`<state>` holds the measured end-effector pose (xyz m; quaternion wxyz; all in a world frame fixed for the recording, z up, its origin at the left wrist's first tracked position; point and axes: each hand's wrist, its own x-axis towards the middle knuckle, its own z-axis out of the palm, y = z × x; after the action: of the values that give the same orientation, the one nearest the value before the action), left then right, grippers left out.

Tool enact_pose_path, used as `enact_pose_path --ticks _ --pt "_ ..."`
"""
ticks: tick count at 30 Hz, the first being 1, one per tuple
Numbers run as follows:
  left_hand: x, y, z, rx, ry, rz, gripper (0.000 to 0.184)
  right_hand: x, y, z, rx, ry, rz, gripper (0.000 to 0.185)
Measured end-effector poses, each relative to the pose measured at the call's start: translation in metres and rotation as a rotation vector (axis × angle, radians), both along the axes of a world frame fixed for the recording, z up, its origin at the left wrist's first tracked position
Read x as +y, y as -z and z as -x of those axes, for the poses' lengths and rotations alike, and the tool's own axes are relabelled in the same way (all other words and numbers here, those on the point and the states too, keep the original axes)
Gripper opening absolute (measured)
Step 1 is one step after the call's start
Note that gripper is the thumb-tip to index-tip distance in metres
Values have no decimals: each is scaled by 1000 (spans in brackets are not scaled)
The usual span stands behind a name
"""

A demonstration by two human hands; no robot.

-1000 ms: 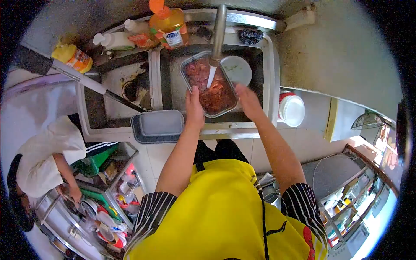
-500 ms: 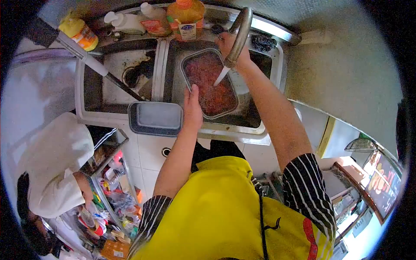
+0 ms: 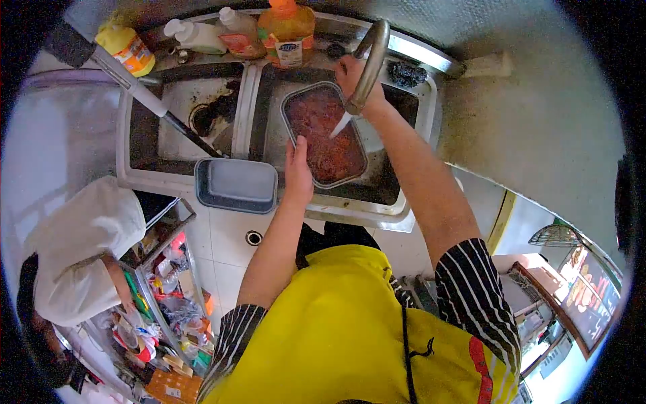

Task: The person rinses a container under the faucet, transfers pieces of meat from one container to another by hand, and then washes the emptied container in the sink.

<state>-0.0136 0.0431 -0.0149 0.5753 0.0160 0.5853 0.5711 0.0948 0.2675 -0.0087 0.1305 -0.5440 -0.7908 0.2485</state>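
A rectangular container (image 3: 285, 111) stands in the right sink basin, filled with reddish, wet-looking pieces, probably raw meat (image 3: 323, 124). Water (image 3: 340, 125) runs from the curved faucet (image 3: 371, 71) onto them. My left hand (image 3: 299, 176) grips the container's near left edge, thumb along the rim. Behind the faucet, my right hand (image 3: 356, 79) has its fingers curled at the tap handle, which they mostly hide. A second grey container (image 3: 237, 202), whitish inside, rests on the sink's front edge, left of my left forearm.
A long-handled pole (image 3: 145, 101) slants into the left basin (image 3: 182, 145). Several bottles, including a large orange one (image 3: 288, 34), line the back ledge, with a dark scrubber (image 3: 407, 74) at right. A person in white (image 3: 87, 249) bends over a cluttered shelf (image 3: 168, 289) at lower left.
The view has shifted slightly. My hands keep their places at the container and tap, and the water still runs. At lower left, the person's arm has moved a little lower.
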Motion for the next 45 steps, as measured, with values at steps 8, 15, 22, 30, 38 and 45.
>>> enact_pose_path --ticks 8,15,22,30,38,45 --pt "5 -18 -5 -148 -17 -15 73 -10 22 -24 375 107 35 16" --pt "-8 -2 -13 -206 41 -69 66 -103 -122 -27 -32 -354 249 21" --pt "-16 -28 -27 -279 147 -45 61 -183 -64 -21 -256 -144 4 33" --pt "-38 -44 -25 -105 343 2 69 -202 -36 -12 -97 -1 61 29" --pt "-51 -56 -17 -241 451 -104 59 -231 -45 -17 -114 77 -2 24" --pt "-56 -48 1 -42 464 -87 69 -247 -53 -2 -110 103 -47 28"
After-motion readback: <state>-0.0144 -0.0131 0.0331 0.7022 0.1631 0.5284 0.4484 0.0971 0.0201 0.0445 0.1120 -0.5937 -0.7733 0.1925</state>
